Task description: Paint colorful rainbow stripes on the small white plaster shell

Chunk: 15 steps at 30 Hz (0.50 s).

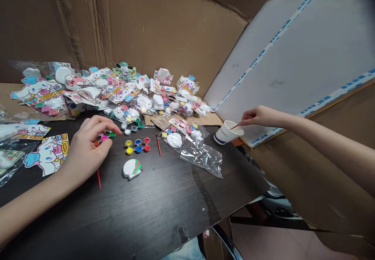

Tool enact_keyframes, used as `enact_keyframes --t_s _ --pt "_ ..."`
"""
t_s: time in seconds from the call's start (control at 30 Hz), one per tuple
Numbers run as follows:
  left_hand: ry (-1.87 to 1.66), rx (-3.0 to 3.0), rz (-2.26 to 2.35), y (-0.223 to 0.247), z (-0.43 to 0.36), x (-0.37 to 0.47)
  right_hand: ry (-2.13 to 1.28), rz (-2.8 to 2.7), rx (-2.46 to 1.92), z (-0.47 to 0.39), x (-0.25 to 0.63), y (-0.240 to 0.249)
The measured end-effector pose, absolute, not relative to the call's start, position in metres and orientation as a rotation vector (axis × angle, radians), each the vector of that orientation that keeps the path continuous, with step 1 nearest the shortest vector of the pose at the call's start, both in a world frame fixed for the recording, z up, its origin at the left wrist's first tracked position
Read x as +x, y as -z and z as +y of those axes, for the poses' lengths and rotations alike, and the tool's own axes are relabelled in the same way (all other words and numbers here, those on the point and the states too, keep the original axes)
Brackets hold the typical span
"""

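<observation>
At the right, my right hand (254, 115) is closed on a thin red paintbrush (235, 127), whose lower end is inside a white paper cup (225, 135). The cup is tilted. My left hand (92, 145) hovers or rests by a strip of paint pots (104, 137), partly hidden behind its fingers. Its thumb and fingers are apart and hold nothing visible. A second red paintbrush (99, 178) pokes out below that hand. Between the hands sits a white shell figure (131, 168) with green, orange and pink stripes. Yellow, blue and red paint pots (138, 149) lie behind it.
Another red paintbrush (158, 146) lies beside the pots. A clear plastic bag (202, 156) is near the cup. Bagged craft kits (123, 92) are heaped along the cardboard wall (164, 29). A cartoon card (49, 154) lies at left on the dark table (140, 213).
</observation>
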<state>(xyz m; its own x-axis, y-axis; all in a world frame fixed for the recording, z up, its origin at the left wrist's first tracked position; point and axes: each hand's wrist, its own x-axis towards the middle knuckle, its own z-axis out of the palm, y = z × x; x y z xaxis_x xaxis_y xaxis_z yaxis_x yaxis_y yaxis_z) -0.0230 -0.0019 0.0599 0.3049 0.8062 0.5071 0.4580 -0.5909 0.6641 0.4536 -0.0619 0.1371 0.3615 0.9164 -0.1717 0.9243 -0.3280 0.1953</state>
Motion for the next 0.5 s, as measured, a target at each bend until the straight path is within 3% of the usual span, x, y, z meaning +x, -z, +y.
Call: enact_keyframes --t_s 0.5 --pt "-1.143 2.22 1.156 -0.062 -0.002 -0.025 0.193 1.582 2.483 -0.063 0.442 -0.144"
